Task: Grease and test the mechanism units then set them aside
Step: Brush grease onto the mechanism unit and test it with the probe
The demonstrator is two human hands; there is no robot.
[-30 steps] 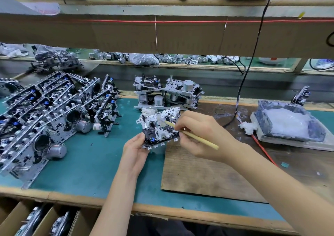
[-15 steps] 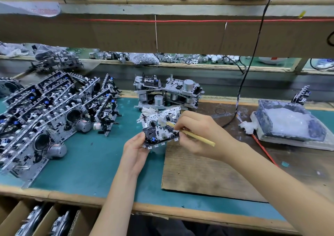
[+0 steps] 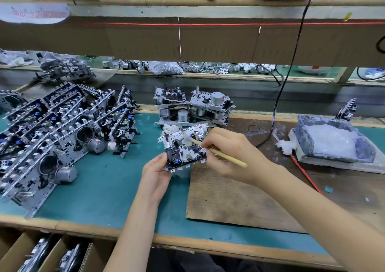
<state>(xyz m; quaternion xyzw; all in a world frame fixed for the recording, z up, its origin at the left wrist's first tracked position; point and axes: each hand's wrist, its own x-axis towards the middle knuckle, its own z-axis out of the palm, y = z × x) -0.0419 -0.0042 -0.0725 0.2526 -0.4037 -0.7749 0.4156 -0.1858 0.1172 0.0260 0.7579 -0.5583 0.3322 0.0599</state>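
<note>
Mechanism unit (image 3: 185, 149) is up off the tabletop (image 3: 100, 180) in my left hand (image 3: 156, 171), just over the line where the green mat meets the brown board (image 3: 229, 199). My left hand grips it by the near left corner of its frame, thumb on the edge; the fingers beneath are hidden from me. My right hand (image 3: 229, 153) pinches a wooden stick (image 3: 226, 158), and its white, grease-loaded tip touches the top face of the unit beside a round hub.

By its looks the unit is a stiff stamped-metal plate, light enough to carry one-handed. The small levers and plastic parts on it look easy to bend or knock, and greased spots will be slippery. I would keep my hold on the bare frame edges and corners, never on the moving parts or the fresh grease.

Just behind it stand a few more units (image 3: 193, 107), motors showing. Well to the left lies a long leaning row of units (image 3: 52, 130). To the right, near the board, sits the grease tray (image 3: 331, 140), and a black cable (image 3: 289, 74) hangs down between.
</note>
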